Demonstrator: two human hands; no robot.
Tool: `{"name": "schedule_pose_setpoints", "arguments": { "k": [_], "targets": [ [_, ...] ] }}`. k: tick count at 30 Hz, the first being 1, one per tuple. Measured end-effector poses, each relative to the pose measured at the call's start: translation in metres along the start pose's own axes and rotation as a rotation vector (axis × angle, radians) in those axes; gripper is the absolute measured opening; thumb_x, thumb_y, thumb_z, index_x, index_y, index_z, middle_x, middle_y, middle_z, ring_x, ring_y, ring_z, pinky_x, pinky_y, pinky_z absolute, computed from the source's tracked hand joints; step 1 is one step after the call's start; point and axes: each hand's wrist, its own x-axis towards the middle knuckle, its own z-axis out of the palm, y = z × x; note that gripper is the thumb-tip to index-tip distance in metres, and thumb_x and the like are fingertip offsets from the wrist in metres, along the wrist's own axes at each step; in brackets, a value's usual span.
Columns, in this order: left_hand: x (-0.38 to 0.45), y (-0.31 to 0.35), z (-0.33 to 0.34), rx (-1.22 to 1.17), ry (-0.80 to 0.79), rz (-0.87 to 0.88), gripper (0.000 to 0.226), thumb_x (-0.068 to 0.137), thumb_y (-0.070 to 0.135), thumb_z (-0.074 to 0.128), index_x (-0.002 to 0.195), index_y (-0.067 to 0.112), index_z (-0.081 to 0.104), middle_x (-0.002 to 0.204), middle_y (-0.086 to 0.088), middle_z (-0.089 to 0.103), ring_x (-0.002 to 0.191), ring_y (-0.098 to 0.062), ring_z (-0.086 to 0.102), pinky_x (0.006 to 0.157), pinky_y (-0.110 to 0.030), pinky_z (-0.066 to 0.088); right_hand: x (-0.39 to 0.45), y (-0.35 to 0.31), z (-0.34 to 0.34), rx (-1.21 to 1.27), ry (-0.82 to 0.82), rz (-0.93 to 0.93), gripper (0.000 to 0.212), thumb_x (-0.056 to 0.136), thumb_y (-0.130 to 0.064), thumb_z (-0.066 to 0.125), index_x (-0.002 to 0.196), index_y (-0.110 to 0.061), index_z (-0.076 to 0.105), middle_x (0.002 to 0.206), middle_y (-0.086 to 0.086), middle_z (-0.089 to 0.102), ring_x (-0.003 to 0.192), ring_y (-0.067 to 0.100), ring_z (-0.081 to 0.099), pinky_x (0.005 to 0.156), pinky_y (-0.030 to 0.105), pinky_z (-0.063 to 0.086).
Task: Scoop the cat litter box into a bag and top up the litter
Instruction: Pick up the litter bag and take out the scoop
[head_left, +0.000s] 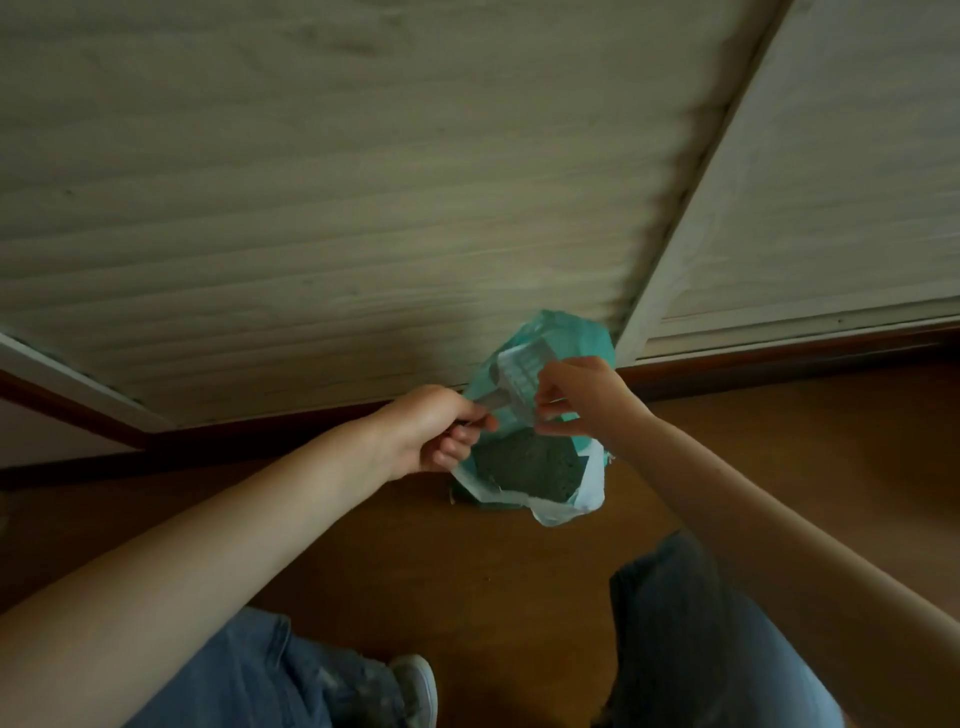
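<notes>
Head view is showing one teal litter bag (540, 426) standing on the brown floor (467, 571), just in front of the pale wood-grain sliding doors (311, 208), with its mouth gaping toward the camera and dark green-grey litter (530, 467) showing inside. Its upper flap, printed with a white label, is being held up between two hands. One left hand (431, 431) is gripping the flap's left edge, fingers curled round it with the knuckles lying against the bag's left wall. One right hand (576, 400) is pinching the flap's right edge between thumb and fingertips, just above the litter. Both bare forearms are reaching in from the lower corners. Two legs in blue jeans (701, 623) are framing the floor below, and one grey shoe (415, 686) is peeking out at the bottom edge.
</notes>
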Motion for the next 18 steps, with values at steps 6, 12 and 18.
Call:
{"name": "schedule_pose_setpoints", "arguments": {
  "k": [6,12,18],
  "targets": [
    [-0.026,-0.006,-0.010,-0.099,-0.168,0.003,0.026,0.101,0.026,0.037,0.084,0.010,0.050,0.054,0.003,0.042,0.043,-0.007,0.035,0.035,-0.016,0.029,-0.008,0.007,0.001,-0.300,0.323,-0.424,0.015,0.084,-0.014,0.062,0.090,-0.013,0.049,0.092,0.007,0.052,0.080,0.021,0.058,0.068,0.036,0.056],
    [-0.052,0.002,-0.012,-0.096,-0.176,0.099,0.024,0.101,0.024,0.036,0.085,0.010,0.049,0.057,0.000,0.043,0.048,-0.011,0.036,0.040,-0.019,0.030,-0.024,-0.007,-0.004,-0.015,0.446,-0.306,0.033,0.082,-0.022,0.068,0.102,-0.013,0.044,0.108,0.013,0.051,0.092,0.026,0.060,0.075,0.044,0.058],
    [-0.121,0.045,0.024,-0.089,-0.164,0.048,0.026,0.101,0.035,0.038,0.095,0.017,0.055,0.064,0.000,0.051,0.053,-0.010,0.043,0.049,-0.021,0.036,-0.096,-0.040,0.021,0.382,0.127,-0.015,0.034,0.086,-0.027,0.065,0.114,-0.006,0.060,0.101,0.012,0.071,0.093,0.024,0.070,0.086,0.042,0.055]
  ]
}}
